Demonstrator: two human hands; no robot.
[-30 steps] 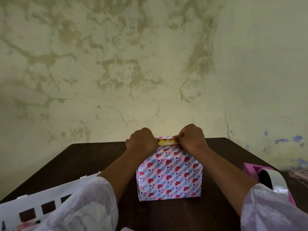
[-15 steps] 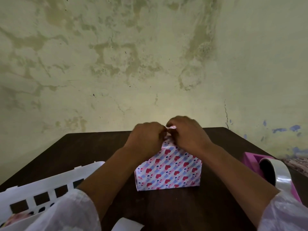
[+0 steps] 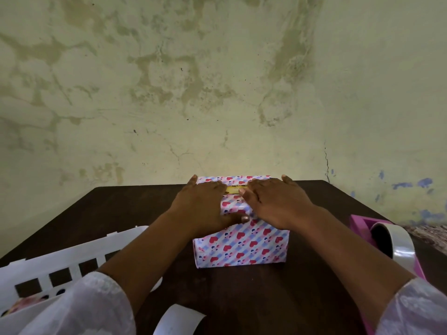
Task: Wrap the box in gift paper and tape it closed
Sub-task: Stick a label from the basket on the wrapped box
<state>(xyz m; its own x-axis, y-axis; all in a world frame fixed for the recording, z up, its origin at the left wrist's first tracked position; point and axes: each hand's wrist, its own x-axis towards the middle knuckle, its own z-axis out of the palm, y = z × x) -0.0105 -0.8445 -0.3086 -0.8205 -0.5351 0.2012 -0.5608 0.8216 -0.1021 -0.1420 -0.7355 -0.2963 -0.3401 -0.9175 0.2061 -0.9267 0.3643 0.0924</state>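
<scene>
The box [image 3: 242,247] stands in the middle of the dark table, covered in white gift paper with red hearts and blue stripes. A thin yellow strip of the box [image 3: 235,189] shows through a gap in the paper on top. My left hand [image 3: 205,206] lies flat on the left of the top, fingers straight, thumb across the near paper fold. My right hand [image 3: 275,201] lies flat on the right of the top, fingers stretched toward the far edge. Both press the paper flaps down.
A pink tape dispenser [image 3: 362,223] with a big clear tape roll [image 3: 396,243] stands at the right edge. A white slotted basket [image 3: 63,259] sits at the near left. A curled white paper strip [image 3: 176,320] lies at the near edge. The stained wall rises just behind the table.
Both hands were curled, pinching the paper together at the top middle. Now they have flattened and spread apart, pressing the flaps down. The camera has tilted down slightly.
</scene>
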